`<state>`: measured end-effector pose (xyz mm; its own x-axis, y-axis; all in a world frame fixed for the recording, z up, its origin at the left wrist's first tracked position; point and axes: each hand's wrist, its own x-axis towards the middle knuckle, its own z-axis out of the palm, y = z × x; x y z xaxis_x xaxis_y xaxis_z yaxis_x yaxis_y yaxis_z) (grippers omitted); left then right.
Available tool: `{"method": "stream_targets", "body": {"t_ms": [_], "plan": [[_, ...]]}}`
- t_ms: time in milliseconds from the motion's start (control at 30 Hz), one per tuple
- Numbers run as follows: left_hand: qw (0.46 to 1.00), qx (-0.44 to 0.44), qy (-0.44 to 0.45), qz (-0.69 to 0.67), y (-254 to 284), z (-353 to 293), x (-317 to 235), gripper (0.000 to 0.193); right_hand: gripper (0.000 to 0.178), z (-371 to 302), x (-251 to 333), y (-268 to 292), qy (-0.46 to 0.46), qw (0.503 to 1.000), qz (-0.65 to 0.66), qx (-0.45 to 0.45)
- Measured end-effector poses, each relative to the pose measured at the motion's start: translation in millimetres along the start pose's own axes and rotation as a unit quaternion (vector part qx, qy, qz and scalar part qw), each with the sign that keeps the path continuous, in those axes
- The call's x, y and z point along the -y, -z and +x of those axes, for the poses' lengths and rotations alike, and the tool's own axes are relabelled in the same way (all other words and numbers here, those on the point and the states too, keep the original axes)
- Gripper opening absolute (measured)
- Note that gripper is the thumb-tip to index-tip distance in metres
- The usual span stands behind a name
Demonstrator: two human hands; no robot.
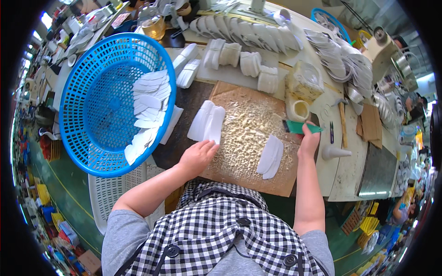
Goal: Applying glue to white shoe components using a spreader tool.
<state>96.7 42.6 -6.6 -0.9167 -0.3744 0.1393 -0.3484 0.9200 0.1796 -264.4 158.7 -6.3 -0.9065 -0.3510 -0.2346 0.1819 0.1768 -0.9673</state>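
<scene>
My left hand lies with its fingers stretched out, the tips touching the near end of some white, strip-like pieces laid side by side. In my right hand is a green-handled brush, its dark bristle end pointing left. The brush is just below a small round cup holding something pale yellow. Between my hands lies a brown cardboard sheet crusted with dried, cream-coloured lumps. A few overlapping white pieces rest on its right part.
A blue plastic basket with white pieces along its right side stands at left. Bundled white pieces and rows of curved white parts line the back. A hammer, a pen and a white cone lie at right.
</scene>
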Motion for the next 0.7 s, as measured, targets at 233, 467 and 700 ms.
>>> {"method": "stream_targets", "body": {"t_ms": [233, 467, 700], "plan": [[0.994, 0.003, -0.067, -0.082, -16.2, -0.7, -42.3, 0.034, 0.02, -82.8, -19.1, -98.8, 0.109, 0.941, -0.053, 0.316], [0.982, -0.069, -0.018, -0.174, -5.2, 12.9, -33.1, 0.025, 0.026, -85.2, -21.5, -130.8, 0.335, 0.869, -0.069, 0.358], [0.941, -0.132, 0.154, -0.272, -2.1, 60.6, -3.1, 0.015, 0.024, -134.5, -45.7, -71.0, 0.351, 0.873, -0.113, 0.32]]}}
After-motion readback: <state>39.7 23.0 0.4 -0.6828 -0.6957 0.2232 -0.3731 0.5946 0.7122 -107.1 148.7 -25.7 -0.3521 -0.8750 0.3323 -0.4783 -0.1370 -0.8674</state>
